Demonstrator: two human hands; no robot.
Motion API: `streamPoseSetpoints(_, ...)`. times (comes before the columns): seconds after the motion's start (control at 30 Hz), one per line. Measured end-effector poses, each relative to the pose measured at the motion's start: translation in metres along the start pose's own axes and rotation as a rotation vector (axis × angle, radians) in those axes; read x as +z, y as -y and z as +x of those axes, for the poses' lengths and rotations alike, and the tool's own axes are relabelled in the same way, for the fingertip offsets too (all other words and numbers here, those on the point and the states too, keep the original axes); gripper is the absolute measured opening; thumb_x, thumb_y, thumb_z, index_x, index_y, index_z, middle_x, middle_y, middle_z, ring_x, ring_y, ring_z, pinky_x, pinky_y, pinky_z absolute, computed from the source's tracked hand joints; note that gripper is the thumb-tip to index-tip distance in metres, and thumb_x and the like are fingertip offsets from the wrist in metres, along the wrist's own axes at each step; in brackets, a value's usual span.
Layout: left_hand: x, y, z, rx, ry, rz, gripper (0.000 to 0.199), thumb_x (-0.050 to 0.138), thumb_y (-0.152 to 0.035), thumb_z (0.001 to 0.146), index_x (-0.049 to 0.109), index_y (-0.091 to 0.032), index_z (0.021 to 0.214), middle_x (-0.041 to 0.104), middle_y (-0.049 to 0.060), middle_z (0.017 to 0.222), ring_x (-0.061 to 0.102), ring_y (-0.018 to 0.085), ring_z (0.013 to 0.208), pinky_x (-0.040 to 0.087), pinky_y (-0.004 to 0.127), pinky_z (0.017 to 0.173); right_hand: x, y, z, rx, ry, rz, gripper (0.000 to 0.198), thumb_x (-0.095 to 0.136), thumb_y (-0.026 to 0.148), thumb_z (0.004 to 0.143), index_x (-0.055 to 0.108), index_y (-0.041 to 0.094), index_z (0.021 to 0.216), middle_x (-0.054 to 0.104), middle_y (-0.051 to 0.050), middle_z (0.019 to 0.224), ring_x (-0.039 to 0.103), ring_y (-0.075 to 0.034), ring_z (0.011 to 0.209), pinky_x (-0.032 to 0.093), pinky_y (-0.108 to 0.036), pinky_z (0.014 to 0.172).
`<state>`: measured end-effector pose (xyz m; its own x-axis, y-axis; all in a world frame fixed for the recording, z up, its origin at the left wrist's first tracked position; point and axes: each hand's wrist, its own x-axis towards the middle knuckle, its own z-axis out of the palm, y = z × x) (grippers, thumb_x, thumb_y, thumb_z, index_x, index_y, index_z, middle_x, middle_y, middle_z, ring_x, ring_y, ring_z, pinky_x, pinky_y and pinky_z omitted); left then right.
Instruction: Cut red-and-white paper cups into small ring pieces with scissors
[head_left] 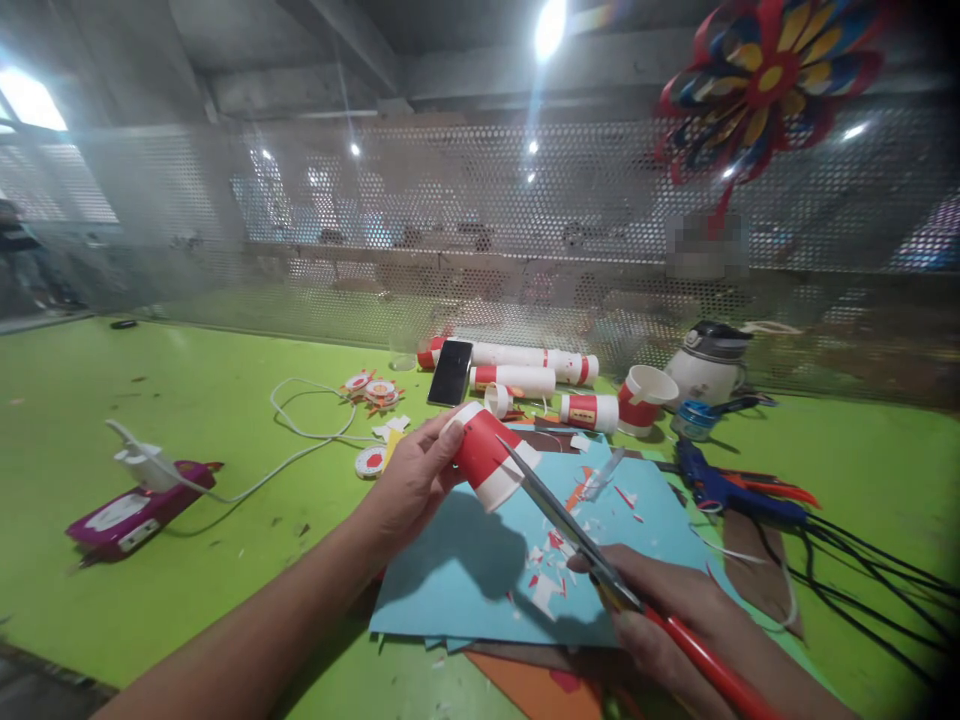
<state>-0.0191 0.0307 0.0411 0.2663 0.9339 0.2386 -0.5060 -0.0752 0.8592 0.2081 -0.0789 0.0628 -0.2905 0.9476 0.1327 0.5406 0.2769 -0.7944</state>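
My left hand (424,460) grips a red and white paper cup (486,455) by its rim end, tilted above the table. In my right hand (660,610) is a pair of scissors (555,515) with red handles; their tip meets the red side of the cup. Whether the tip has cut into the wall I cannot tell. Below both hands lie light blue paper sheets (450,590), strewn with red and white paper scraps (551,560). A translucent cutter-like tool (604,475) rests on the sheets.
Paper cups (641,400), cup tubes (514,382) and a phone (450,372) lie behind the sheets. Blue glue guns (727,490) with black cords sit right, near a kettle (709,365). A purple power strip (139,510) with a white cable stands left. Perforated metal screen (450,230) borders the back.
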Motion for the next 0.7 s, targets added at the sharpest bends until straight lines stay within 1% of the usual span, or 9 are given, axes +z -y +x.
streamPoseSetpoints(0.1,0.0005,0.0006,-0.0011,-0.016,0.0,0.004,0.041,0.064,-0.038,0.084,0.063,-0.019,0.119,0.069,0.01,0.109,0.065,0.021,0.093,0.052,0.03,0.081,0.0029,-0.0068,-0.0006,0.004,-0.043,-0.024,0.042,0.05,0.059,0.084,0.068,0.027,0.103,0.069,-0.006,0.082,0.063,-0.025,0.075,0.053,-0.033,0.067)
streamPoseSetpoints(0.2,0.0008,0.0025,-0.0021,-0.031,0.005,-0.003,0.04,0.066,-0.039,0.082,0.065,-0.019,0.117,0.07,0.01,0.105,0.065,0.019,0.09,0.052,0.031,0.082,0.0031,-0.0067,0.0,-0.013,-0.008,0.002,0.04,0.049,0.058,0.085,0.068,0.026,0.1,0.068,-0.006,0.078,0.062,-0.023,0.072,0.053,-0.033,0.07)
streamPoseSetpoints(0.3,0.0004,0.0044,-0.0021,-0.042,0.013,-0.011,0.037,0.065,-0.038,0.084,0.067,-0.017,0.114,0.071,0.01,0.102,0.066,0.018,0.088,0.051,0.031,0.083,0.0022,-0.0043,-0.0003,0.015,0.007,0.01,0.04,0.047,0.057,0.086,0.067,0.026,0.1,0.068,-0.005,0.078,0.062,-0.021,0.07,0.053,-0.033,0.072)
streamPoseSetpoints(0.43,0.0,0.0051,-0.0019,-0.043,0.026,-0.007,0.037,0.063,-0.037,0.085,0.065,-0.02,0.118,0.071,0.009,0.104,0.066,0.019,0.088,0.052,0.031,0.082,0.0025,-0.0047,-0.0017,0.019,-0.004,-0.006,0.04,0.047,0.057,0.086,0.066,0.028,0.106,0.069,-0.006,0.085,0.063,-0.024,0.075,0.053,-0.034,0.07)
streamPoseSetpoints(0.5,0.0004,0.0046,-0.0022,-0.049,0.03,0.004,0.039,0.063,-0.038,0.085,0.063,-0.021,0.12,0.071,0.009,0.104,0.066,0.02,0.088,0.052,0.033,0.082,0.0033,-0.0062,-0.0021,0.012,-0.014,-0.001,0.039,0.046,0.057,0.087,0.066,0.029,0.105,0.069,-0.006,0.086,0.064,-0.024,0.076,0.053,-0.034,0.068)
streamPoseSetpoints(0.63,0.0018,0.0029,-0.0029,-0.056,0.035,0.015,0.043,0.062,-0.039,0.085,0.061,-0.019,0.123,0.071,0.011,0.103,0.066,0.023,0.09,0.051,0.036,0.084,0.0043,-0.0068,-0.0024,0.038,-0.006,-0.007,0.039,0.044,0.059,0.087,0.066,0.029,0.099,0.069,-0.004,0.08,0.062,-0.021,0.066,0.051,-0.032,0.063)
streamPoseSetpoints(0.7,0.0022,0.0023,-0.0029,-0.057,0.045,0.019,0.044,0.061,-0.039,0.086,0.06,-0.018,0.124,0.071,0.012,0.104,0.066,0.023,0.092,0.051,0.036,0.084,0.004,-0.0044,-0.0022,0.056,0.024,-0.011,0.041,0.041,0.06,0.088,0.065,0.028,0.096,0.069,-0.004,0.077,0.062,-0.021,0.064,0.051,-0.032,0.065)
